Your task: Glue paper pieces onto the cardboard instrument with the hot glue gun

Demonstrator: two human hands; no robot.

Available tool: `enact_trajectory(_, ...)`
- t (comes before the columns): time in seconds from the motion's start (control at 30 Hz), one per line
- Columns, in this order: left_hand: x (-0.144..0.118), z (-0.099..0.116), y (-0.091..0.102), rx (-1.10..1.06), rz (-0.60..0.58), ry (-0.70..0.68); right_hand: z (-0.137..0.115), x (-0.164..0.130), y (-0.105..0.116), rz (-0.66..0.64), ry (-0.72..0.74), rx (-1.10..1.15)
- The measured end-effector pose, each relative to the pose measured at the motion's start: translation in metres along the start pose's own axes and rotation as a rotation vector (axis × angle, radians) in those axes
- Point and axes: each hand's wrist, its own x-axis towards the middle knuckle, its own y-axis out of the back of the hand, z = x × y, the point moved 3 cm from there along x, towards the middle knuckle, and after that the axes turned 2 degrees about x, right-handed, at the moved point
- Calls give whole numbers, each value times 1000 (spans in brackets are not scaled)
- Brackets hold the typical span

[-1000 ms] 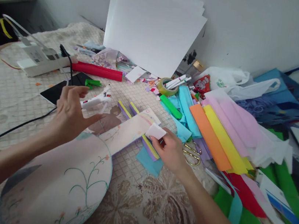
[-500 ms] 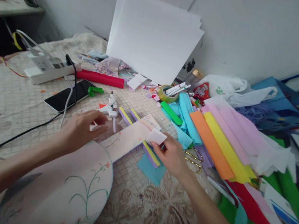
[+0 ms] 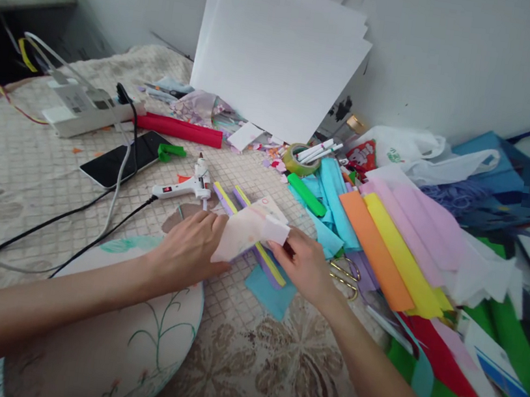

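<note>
step: pressing a white pad [image 3: 274, 229] onto the paper strip [image 3: 245, 230] | left hand [image 3: 188, 250] is lying flat on the strip, fingers together | right hand [image 3: 307, 268] is pinching the pad at strip's end | next: needs steady pressure, glue gun [image 3: 184, 186] is lying near.

A pale pink printed paper strip [image 3: 244, 232] lies slanted on the table – its near end is under the left hand [image 3: 188, 250]. A small white foam square [image 3: 276, 229] rests on its far end, pinched by the right hand [image 3: 305, 266].
</note>
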Motion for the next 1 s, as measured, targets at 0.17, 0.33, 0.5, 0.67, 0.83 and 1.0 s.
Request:
enact_trajectory(0.17,0,3,2,-28,-6,3,-3,1,-1,-29,7,3)
enact_trajectory(0.33,2,4,3,-18,-14,-4,-6,2,-3,-34,15,20)
enact_trajectory(0.5,1,3,2,-8,-8,5,-4,1,0,19,-22,-5)
enact_trajectory(0.67,-1,3,2,-22,-27,7,1,-3,3,63,-67,-27)
enact_trajectory(0.83,0,4,2,-20,-34,15,-1,-3,2,56,-27,-34)
enact_trajectory(1.0,0,3,0,-22,-9,-11,-7,6,-2,3,-6,-26)
